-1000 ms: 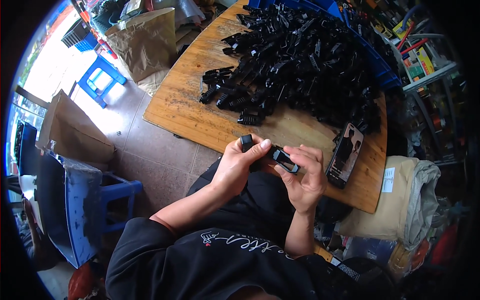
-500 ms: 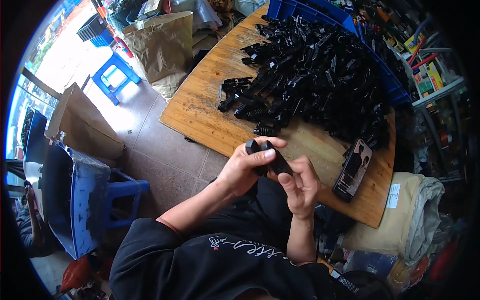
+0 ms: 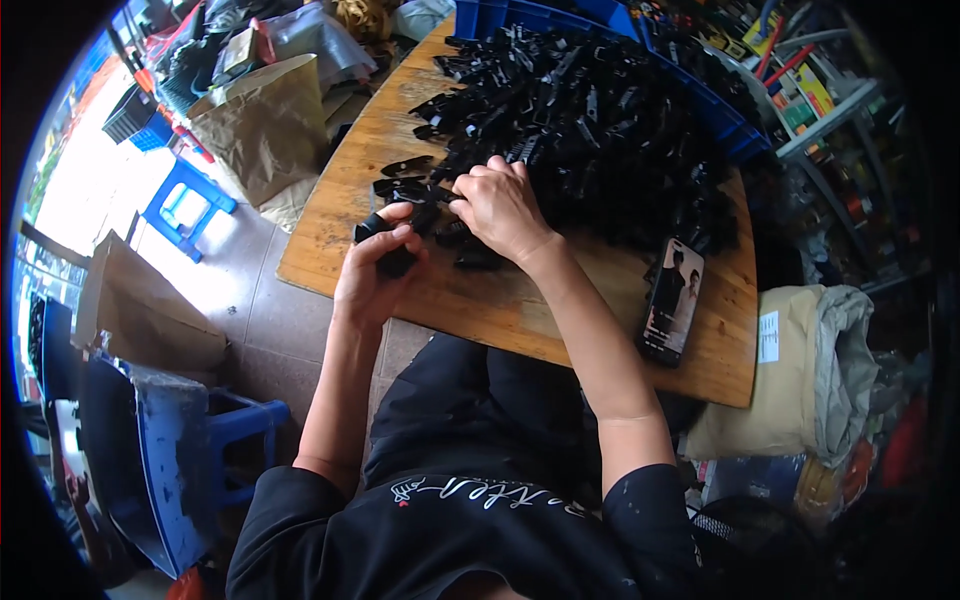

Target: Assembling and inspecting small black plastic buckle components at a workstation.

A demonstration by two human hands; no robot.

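My left hand (image 3: 368, 275) is closed around a stubby black plastic piece (image 3: 370, 228), held over the near left edge of the wooden table (image 3: 590, 300). One rounded end of it sticks out past my thumb; the rest is hidden in the fingers. Just to the right, my right hand (image 3: 503, 212) reaches palm down to the near left side of a big heap of black clip-like plastic pieces (image 3: 600, 130). Its thumb and forefinger come together on one dark piece (image 3: 438, 193) there, whose exact shape is hard to make out.
A phone (image 3: 674, 300) with a lit screen lies near the table's right side. Blue crates (image 3: 700, 105) stand behind the heap. Left of the table are a brown paper bag (image 3: 265, 130), blue stools (image 3: 188, 207) and a carton (image 3: 145, 310). A tan sack (image 3: 770, 370) stands at the right.
Both hands were together near my chest, handling black pieces. They have moved apart and forward; the left keeps a black piece, while the right has reached to the heap. The view has shifted.
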